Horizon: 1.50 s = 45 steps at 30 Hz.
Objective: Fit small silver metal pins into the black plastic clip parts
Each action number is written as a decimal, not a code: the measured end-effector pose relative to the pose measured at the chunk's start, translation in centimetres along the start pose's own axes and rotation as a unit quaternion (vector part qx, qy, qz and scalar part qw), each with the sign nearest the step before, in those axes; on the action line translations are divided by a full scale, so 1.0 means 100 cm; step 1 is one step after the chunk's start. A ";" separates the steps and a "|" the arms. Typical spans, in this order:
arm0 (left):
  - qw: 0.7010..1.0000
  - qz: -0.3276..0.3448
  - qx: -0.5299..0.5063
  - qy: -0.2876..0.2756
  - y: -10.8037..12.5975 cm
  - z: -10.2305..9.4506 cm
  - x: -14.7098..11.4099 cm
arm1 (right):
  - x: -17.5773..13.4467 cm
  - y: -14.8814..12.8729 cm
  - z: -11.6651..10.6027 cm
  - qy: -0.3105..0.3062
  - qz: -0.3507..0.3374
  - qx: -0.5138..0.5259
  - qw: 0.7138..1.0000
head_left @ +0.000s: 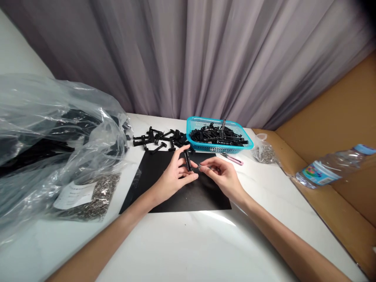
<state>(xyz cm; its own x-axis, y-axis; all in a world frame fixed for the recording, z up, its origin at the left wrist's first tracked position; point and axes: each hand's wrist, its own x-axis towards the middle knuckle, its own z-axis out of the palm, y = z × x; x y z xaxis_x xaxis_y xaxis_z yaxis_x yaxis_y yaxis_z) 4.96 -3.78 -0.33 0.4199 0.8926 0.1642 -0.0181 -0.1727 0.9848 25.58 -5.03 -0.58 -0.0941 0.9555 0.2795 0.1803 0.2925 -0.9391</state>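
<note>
Over a black mat (188,201), my left hand (173,174) grips a slim black plastic part (187,160), held nearly upright between thumb and fingers. Just to its right, my right hand (221,172) pinches a tiny metal piece (199,166) at thumb and forefinger; its exact kind is too small to make out. The metal piece is close to the black part, and I cannot tell whether they touch. More small metal bits seem to sit under the curled fingers of my right hand.
Behind the mat lie several loose black plastic parts (160,135) and a blue basket (249,144) full of similar ones. A pink cutter (233,159) and a small bag of metal pieces (266,152) are right. Plastic bags (96,141) crowd the left; a bottle (326,168) lies far right.
</note>
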 end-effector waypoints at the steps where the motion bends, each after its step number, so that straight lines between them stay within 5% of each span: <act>1: 1.000 0.004 0.012 -0.002 -0.002 0.000 0.000 | 0.000 -0.001 0.000 0.000 0.000 0.005 1.000; 14: 0.965 0.110 0.236 0.024 0.011 0.003 -0.005 | 0.001 -0.007 -0.003 -0.059 0.023 0.094 0.994; 26: 0.960 0.127 0.247 0.013 0.012 0.004 -0.005 | -0.001 -0.002 -0.004 -0.060 0.053 0.141 0.987; 45: 0.961 0.145 0.233 0.023 0.009 0.005 -0.004 | -0.002 -0.008 -0.006 -0.053 0.023 0.059 0.997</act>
<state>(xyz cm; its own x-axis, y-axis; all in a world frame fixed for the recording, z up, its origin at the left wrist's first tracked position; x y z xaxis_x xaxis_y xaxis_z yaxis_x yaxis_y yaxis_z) 5.19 -4.55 0.49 0.4185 0.7940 0.4409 0.2840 -0.5755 0.7669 26.06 -5.41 0.25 -0.1933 0.9563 0.2196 0.0704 0.2368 -0.9690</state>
